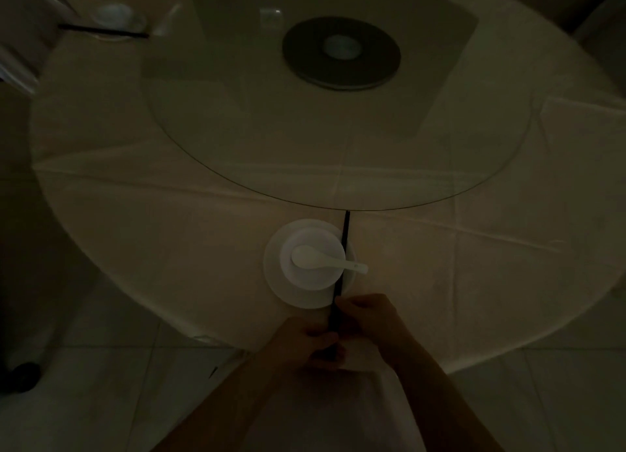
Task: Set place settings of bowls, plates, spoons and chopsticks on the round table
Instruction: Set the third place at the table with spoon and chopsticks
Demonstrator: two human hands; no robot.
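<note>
A white plate (275, 275) lies on the round table (169, 228) near its front edge. On the plate stands a white bowl (313, 278) with a white spoon (325, 260) lying in it, handle pointing right. Black chopsticks (342, 248) run over the plate's right side, tips toward the glass turntable. My left hand (305, 341) and my right hand (367, 316) both grip the chopsticks' near end at the table edge.
A glass turntable (237, 140) with a dark round base (342, 53) fills the table's middle. Another setting with a bowl (113, 14) and chopsticks (101, 31) sits at the far left. Chairs stand at the left and far right. The floor below is pale tile.
</note>
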